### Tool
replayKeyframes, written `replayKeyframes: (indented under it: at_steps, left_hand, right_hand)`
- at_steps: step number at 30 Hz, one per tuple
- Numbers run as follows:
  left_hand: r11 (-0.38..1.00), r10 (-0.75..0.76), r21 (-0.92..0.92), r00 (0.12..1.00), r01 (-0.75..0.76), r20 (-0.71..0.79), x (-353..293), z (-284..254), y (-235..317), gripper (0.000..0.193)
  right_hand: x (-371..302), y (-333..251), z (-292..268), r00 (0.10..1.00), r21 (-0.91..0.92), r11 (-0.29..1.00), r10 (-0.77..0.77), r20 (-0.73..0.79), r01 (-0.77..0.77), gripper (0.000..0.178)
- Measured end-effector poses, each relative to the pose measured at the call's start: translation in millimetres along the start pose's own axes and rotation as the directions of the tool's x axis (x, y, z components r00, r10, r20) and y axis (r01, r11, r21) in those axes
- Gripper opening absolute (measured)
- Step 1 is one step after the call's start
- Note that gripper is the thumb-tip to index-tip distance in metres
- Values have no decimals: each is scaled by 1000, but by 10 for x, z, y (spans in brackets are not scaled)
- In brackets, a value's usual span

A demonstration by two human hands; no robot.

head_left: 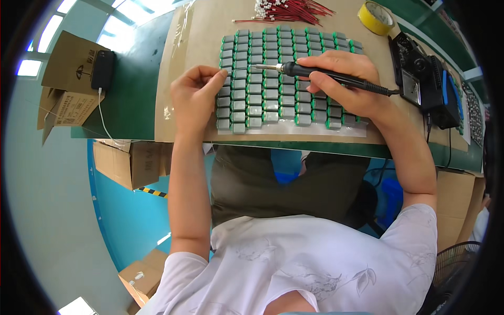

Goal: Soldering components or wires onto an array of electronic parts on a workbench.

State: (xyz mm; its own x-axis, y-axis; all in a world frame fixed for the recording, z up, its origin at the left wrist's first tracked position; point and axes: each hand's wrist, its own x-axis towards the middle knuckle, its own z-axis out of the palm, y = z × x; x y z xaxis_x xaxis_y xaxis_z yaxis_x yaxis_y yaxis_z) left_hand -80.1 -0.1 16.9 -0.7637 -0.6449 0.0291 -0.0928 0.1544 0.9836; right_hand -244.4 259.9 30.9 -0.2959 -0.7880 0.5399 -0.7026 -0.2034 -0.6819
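Note:
My right hand grips a black soldering iron, its metal tip pointing left over a grid of several small grey and green components. These lie in rows on a clear sheet over brown cardboard. My left hand rests at the left edge of the grid, fingertips pinched together on a component there; whether something thin is held between them I cannot tell.
A bundle of red wires with white ends lies behind the grid. A yellow tape roll sits at the back right. A black soldering station stands right. A black phone on a cable lies left, near cardboard boxes.

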Motion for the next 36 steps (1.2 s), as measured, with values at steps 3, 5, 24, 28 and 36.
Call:
replayKeyframes:
  at_steps: [3,5,24,28,36]
  left_hand:
    - [1000,16,14,1000,-16,18,19,5,2,12]
    - [1000,24,9,999,-24,30,30,9,-3,12]
    - [996,55,65,997,-58,44,7,12,-23,11]
    - [996,52,67,998,-55,39,6,10,-23,12]
    - [994,63,89,997,-66,36,-5,20,-14,14]
  right_hand:
    - [7,7,-12,1000,-11,1000,-8,10,9,29]
    - [4,10,-27,1000,-15,1000,-1,21,1,29]
    - [12,11,-12,998,-54,998,-21,57,24,29]
    - [11,16,2,999,-40,998,-43,31,45,29]
    - [3,7,-17,998,-81,996,-32,50,36,29]
